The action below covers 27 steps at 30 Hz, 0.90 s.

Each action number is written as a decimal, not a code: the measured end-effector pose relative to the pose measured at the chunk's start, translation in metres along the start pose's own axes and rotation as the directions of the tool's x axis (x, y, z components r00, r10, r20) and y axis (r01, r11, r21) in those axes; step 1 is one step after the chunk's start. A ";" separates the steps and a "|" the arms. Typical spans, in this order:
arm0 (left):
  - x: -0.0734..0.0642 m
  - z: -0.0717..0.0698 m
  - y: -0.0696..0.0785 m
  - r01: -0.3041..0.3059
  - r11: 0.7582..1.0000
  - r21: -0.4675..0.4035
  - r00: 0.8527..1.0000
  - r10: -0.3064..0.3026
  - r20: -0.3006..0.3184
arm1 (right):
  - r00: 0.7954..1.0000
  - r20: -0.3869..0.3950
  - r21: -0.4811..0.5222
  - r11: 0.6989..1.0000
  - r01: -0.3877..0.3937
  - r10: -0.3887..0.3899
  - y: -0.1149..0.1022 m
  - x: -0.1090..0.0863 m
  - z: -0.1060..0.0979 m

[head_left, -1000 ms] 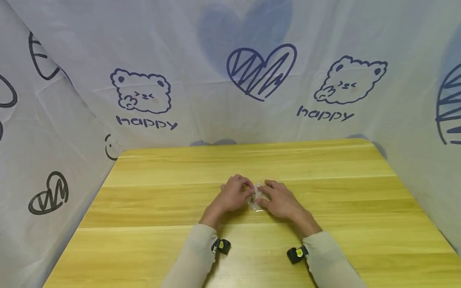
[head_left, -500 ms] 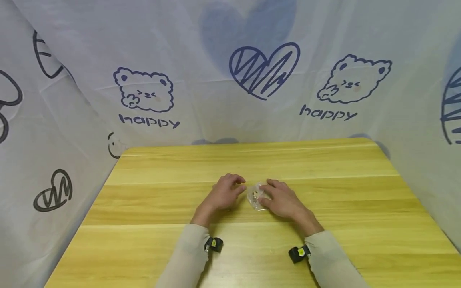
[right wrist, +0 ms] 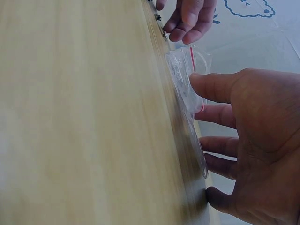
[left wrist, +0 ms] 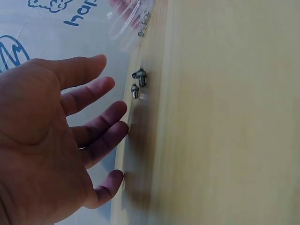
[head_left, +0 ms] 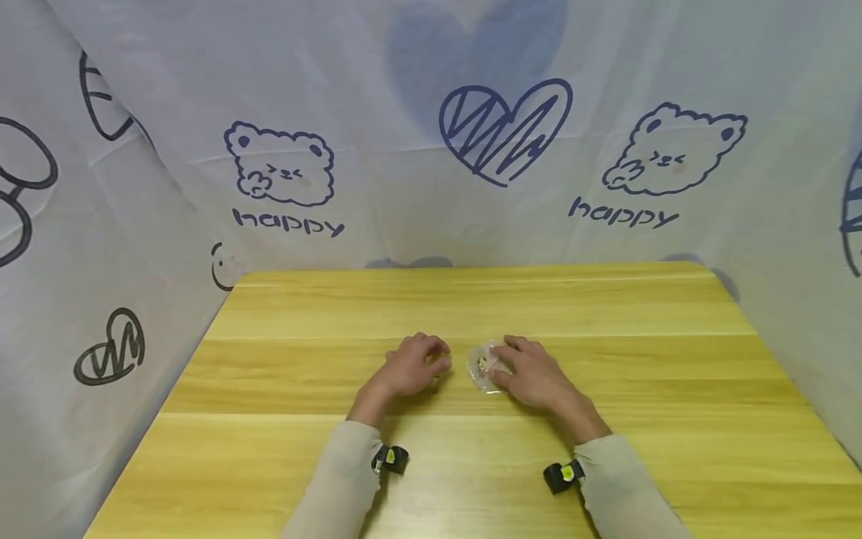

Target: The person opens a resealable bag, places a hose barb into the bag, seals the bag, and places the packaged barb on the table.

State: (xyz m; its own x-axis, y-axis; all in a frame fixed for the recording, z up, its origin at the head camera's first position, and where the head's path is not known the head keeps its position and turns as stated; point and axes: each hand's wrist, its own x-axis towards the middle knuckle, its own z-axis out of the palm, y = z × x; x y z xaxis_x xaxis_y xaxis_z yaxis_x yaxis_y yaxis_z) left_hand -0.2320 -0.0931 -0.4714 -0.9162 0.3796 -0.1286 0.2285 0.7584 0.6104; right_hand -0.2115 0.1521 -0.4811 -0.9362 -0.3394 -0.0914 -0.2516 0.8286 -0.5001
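Observation:
My right hand (head_left: 535,374) pinches a small clear zip bag (head_left: 476,368) at the table's middle, thumb and index finger at its red-striped mouth (right wrist: 192,58). Several tiny metal pieces (left wrist: 144,23) show inside the bag. To the left, my left hand (head_left: 409,367) hovers low with relaxed, slightly bent fingers and holds nothing. Beyond its fingertips in the left wrist view, a few small dark metal parts (left wrist: 140,77), screw-like in shape, stand or lie on the wood. Their exact kind is too small to tell. The head view hides them behind the left hand.
The yellow wood-grain table (head_left: 323,307) spreads out around both hands. A white cloth (head_left: 397,180) printed with hearts and bears hangs behind it and along both sides. A black strap device (head_left: 393,458) sits on each wrist.
My left hand has drawn away from the bag to the left and its fingers have loosened. The right hand stays at the bag. The head view has turned slightly left.

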 end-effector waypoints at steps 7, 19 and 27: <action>-0.004 -0.002 -0.002 0.004 1.000 0.027 1.000 -0.004 0.027 | 1.000 -0.012 0.018 1.000 -0.001 0.002 0.002 0.000 0.000; -0.007 0.000 -0.007 0.038 0.992 0.116 0.999 -0.039 0.008 | 1.000 -0.018 0.011 1.000 0.008 -0.007 0.000 -0.002 -0.001; -0.009 0.000 -0.007 0.048 0.994 0.103 0.999 -0.048 -0.002 | 1.000 -0.018 0.013 1.000 0.012 -0.011 0.000 -0.002 -0.001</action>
State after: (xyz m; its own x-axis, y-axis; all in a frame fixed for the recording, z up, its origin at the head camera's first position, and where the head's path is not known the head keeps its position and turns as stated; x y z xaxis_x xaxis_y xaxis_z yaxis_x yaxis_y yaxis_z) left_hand -0.2250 -0.1013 -0.4746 -0.9269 0.3413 -0.1560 0.2168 0.8264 0.5198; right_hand -0.2095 0.1531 -0.4800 -0.9375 -0.3408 -0.0704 -0.2591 0.8188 -0.5123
